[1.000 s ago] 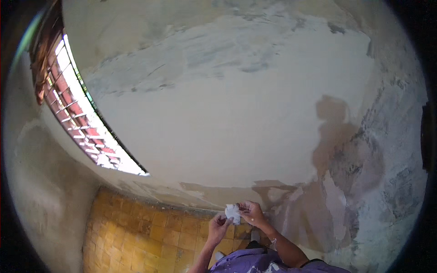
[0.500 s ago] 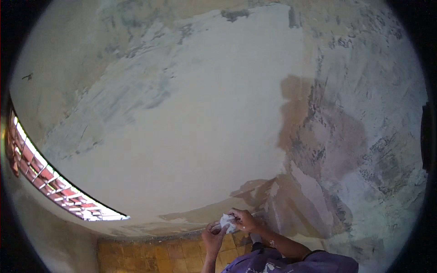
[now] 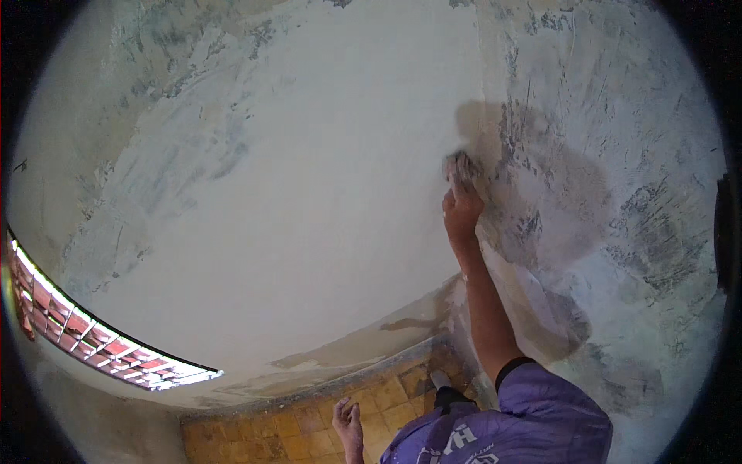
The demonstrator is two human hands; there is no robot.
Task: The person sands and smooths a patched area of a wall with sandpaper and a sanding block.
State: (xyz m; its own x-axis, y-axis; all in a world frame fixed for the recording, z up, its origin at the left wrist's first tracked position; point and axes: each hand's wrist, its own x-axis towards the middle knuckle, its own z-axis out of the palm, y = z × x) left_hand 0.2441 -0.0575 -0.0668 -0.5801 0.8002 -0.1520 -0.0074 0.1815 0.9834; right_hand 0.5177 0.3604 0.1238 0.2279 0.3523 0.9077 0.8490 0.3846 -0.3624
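Note:
My right arm reaches up to the plastered wall (image 3: 332, 209). At the wall's surface, near the border of the smooth pale coat and the rough grey patch, my right hand (image 3: 463, 203) presses a small flat grey piece (image 3: 450, 165) with its fingers. The fingers and a dark shadow hide most of that piece, so its exact kind is unclear. Low over the floor, my left hand (image 3: 348, 421) hangs away from the wall. Its fingers are loosely bent and apart, and nothing shows in them.
A barred window opening (image 3: 100, 336) lies at the left. Yellow-brown floor tiles (image 3: 309, 425) meet the wall's foot below. Rough grey plaster (image 3: 657, 240) covers the right side, with my shadow (image 3: 568, 178) across it. A dark object (image 3: 725, 232) stands at the far right edge.
My hands were together low down around a white lump. My right hand has since gone up to the wall; my left hand has dropped lower. The white lump no longer shows.

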